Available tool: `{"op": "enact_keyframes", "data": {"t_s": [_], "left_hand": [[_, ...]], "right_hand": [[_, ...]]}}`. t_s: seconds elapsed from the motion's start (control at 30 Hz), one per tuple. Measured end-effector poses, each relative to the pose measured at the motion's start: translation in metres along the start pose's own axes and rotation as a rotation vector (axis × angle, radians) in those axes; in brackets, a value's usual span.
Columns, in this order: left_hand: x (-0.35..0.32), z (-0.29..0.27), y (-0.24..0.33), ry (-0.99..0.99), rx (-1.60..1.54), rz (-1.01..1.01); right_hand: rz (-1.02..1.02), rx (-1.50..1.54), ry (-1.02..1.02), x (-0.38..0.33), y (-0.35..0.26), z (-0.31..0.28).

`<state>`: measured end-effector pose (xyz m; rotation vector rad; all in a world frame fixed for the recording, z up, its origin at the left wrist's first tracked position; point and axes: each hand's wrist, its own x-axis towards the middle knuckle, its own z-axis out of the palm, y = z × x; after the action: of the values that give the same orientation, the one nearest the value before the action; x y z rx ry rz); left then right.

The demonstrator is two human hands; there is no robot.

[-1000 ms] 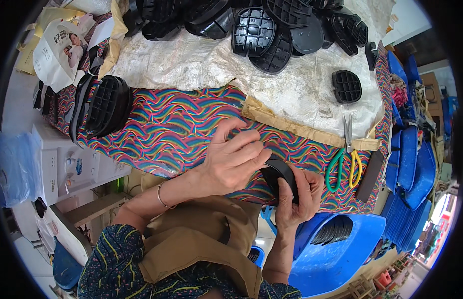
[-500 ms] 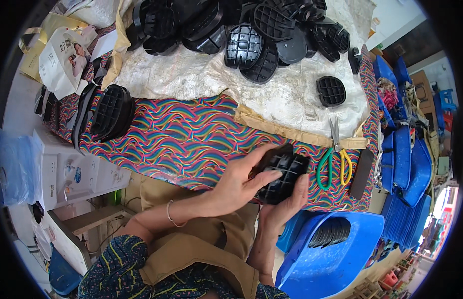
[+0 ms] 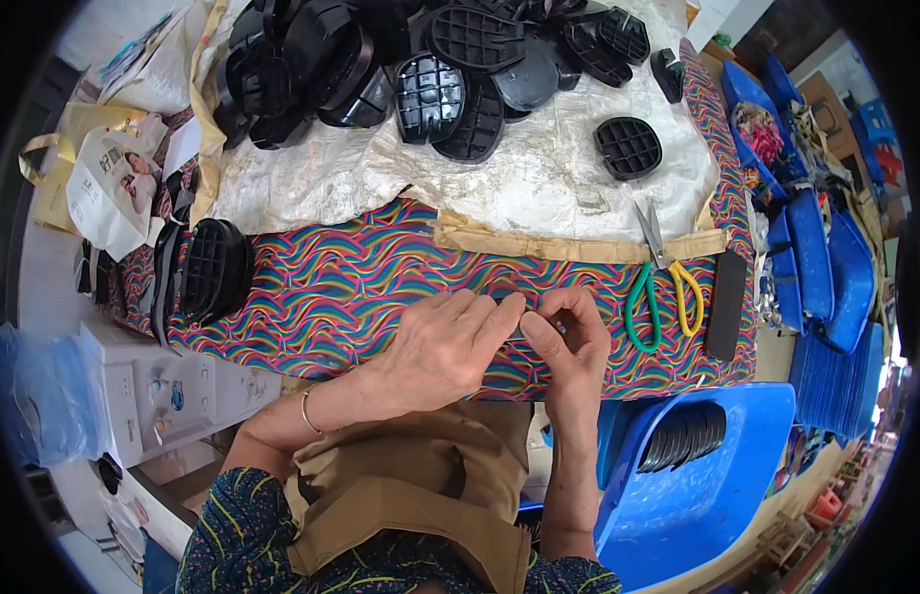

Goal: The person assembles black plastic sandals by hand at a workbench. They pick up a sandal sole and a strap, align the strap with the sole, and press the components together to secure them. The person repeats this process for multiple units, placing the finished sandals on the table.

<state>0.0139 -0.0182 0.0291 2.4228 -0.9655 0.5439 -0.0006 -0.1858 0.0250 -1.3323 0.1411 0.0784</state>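
Above the near edge of the patterned tablecloth [image 3: 331, 287], my two hands meet. My left hand [image 3: 442, 342] is closed, palm down, its fingers reaching toward the right. The fingers of my right hand [image 3: 571, 335] are curled, with the thumb against my left fingertips. Only a sliver of something dark shows between them; the fingers cover most of it, so its kind is hidden. To their right lie scissors [image 3: 653, 277] with one green and one yellow handle, blades parted. A dark flat bar [image 3: 725, 305] rests beside the scissors.
Black rounded plastic pieces with gridded faces [image 3: 430, 97] are heaped on a white sheet [image 3: 331, 178]; one lies apart [image 3: 628, 148]. More stand stacked at left [image 3: 214, 269]. A blue tub [image 3: 717, 515] below right holds a row of black curved pieces [image 3: 683, 438]. Bags [image 3: 113, 188] sit far left.
The black gridded piece that showed plainly in my hands is no longer visible there. My left hand has turned palm down over the grip, and my right fingers have curled in. The view has shifted.
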Motion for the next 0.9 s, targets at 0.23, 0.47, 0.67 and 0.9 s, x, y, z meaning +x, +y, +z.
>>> {"op": "enact_keyframes", "data": {"t_s": [0.23,0.47,0.67,0.9], "left_hand": [[0.001,0.012,-0.001,0.027,-0.047,0.061],[0.015,0.005,-0.004,-0.061,-0.133,-0.001],[0.024,0.003,-0.011,-0.074,-0.267,-0.096],[0.029,0.003,-0.005,-0.11,-0.271,-0.117]], "right_hand": [[0.033,0.405,0.108,0.003,0.022,0.002],[0.077,0.445,0.186,0.014,0.039,-0.001],[0.154,0.446,0.103,0.014,0.019,-0.03],[-0.826,-1.236,-0.052,0.003,0.003,-0.04]]}}
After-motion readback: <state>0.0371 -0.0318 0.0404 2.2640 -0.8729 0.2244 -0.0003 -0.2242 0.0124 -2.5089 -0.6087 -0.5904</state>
